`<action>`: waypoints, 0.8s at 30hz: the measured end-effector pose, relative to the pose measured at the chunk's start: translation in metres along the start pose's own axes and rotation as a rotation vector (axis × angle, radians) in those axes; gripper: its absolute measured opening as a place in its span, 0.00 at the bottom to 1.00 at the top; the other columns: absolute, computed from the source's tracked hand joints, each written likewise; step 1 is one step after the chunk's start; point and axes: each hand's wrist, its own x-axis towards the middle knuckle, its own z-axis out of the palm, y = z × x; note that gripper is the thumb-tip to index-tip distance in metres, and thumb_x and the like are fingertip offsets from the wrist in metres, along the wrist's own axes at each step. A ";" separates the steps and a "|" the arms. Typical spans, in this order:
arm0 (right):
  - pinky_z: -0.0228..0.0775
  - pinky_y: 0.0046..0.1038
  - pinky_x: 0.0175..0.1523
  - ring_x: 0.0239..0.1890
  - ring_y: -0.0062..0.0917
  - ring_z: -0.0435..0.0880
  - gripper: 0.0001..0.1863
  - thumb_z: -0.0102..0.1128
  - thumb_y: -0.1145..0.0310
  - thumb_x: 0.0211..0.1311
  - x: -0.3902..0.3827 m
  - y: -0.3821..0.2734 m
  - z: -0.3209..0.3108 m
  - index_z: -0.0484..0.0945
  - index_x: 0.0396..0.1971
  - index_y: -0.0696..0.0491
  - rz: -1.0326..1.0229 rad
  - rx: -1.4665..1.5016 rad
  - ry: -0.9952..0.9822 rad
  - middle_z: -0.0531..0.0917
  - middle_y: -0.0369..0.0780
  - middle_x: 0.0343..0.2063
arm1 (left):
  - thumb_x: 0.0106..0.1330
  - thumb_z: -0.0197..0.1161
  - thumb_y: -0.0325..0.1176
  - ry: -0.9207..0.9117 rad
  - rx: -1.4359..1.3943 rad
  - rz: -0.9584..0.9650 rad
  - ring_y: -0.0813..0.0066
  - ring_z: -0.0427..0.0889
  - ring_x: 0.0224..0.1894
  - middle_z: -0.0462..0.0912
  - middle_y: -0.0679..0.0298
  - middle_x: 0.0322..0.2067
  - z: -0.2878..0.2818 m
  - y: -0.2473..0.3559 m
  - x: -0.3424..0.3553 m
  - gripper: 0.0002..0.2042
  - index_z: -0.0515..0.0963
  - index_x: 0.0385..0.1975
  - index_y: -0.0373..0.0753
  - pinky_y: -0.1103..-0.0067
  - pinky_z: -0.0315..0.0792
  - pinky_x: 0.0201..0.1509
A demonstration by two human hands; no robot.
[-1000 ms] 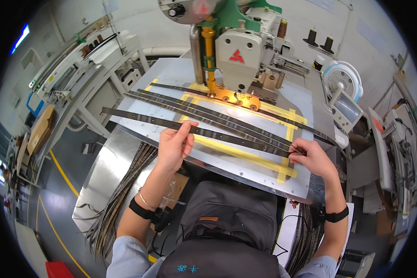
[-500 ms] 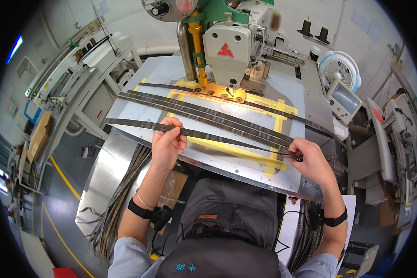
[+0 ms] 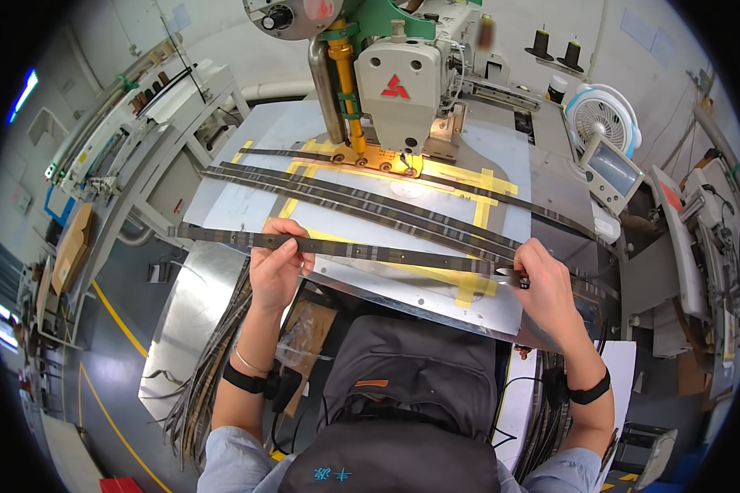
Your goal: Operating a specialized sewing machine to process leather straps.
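My left hand (image 3: 278, 264) pinches a long dark strip (image 3: 345, 246), thumb and fingers closed on it, close to its left part. My right hand (image 3: 543, 283) is clamped on the same strip at its right end, fingers curled around it; a small metal tool tip (image 3: 506, 278) shows at that hand, can't tell exactly how it's held. The strip runs nearly level between both hands, just above the near edge of the metal table (image 3: 403, 292), stretched straight, left end sticking out past the table's left side. Further back, more dark strips (image 3: 370, 205) lie flat on the table, slanting down to the right, crossing yellow tape lines (image 3: 477, 279). Behind them stands the sewing machine (image 3: 403, 74), its foot over a lit spot on the table. A small white fan (image 3: 604, 115) and a small screen (image 3: 612, 172) sit to the right. A bundle of strips (image 3: 214, 361) hangs off the table's left side, below my left forearm.
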 end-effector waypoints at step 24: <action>0.70 0.32 0.32 0.29 0.36 0.78 0.09 0.63 0.80 0.48 0.020 -0.007 0.004 0.71 0.27 0.57 -0.024 0.213 -0.170 0.74 0.41 0.27 | 0.63 0.58 0.24 0.120 0.151 -0.187 0.80 0.77 0.19 0.81 0.58 0.24 0.031 0.008 -0.021 0.08 0.74 0.40 0.31 0.86 0.70 0.20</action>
